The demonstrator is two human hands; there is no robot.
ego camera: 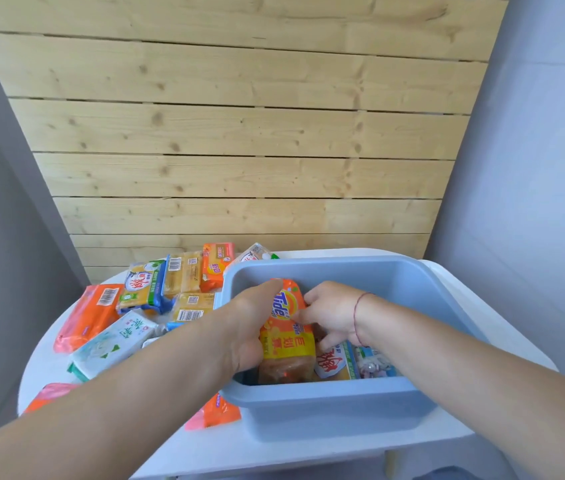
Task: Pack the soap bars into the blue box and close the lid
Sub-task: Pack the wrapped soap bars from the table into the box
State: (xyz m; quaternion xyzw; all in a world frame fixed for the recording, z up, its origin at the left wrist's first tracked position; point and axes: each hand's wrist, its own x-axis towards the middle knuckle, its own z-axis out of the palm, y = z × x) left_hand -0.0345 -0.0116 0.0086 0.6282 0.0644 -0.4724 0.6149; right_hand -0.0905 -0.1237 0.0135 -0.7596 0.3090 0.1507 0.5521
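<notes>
Both hands were down inside the blue box [329, 407], which stood on the white table [343, 448] at about 4 o'clock from the loose heap of soap. The left hand [243, 330] was curled around the left edge of the orange Tide bar [286, 327], thumb side along its upper end, while the right hand [331, 317] pinched the bar's right edge with bent fingers; between them the bar sat tilted, its far end raised toward 12 o'clock and its near end pressed among packs already in the box. A white and red bar [333, 362] lay just beside it at 4 o'clock, flat on the bottom.

The risk I saw was in the seating. If the Tide bar were released tilted, it could stay propped on its neighbours and stand proud of the rim, and a lid would then refuse to close (no lid was in view at all). Its glossy wrapper looked slippery, so a loose pinch might let it slide sideways and wedge. Whether the box floor beneath it was free I could not tell, since the hands hid it.

Many bars remained outside at 9 to 11 o'clock, among them the white and green bar [114, 344] and the orange bar [88, 317]; careless stacking now could cost room for these later.
</notes>
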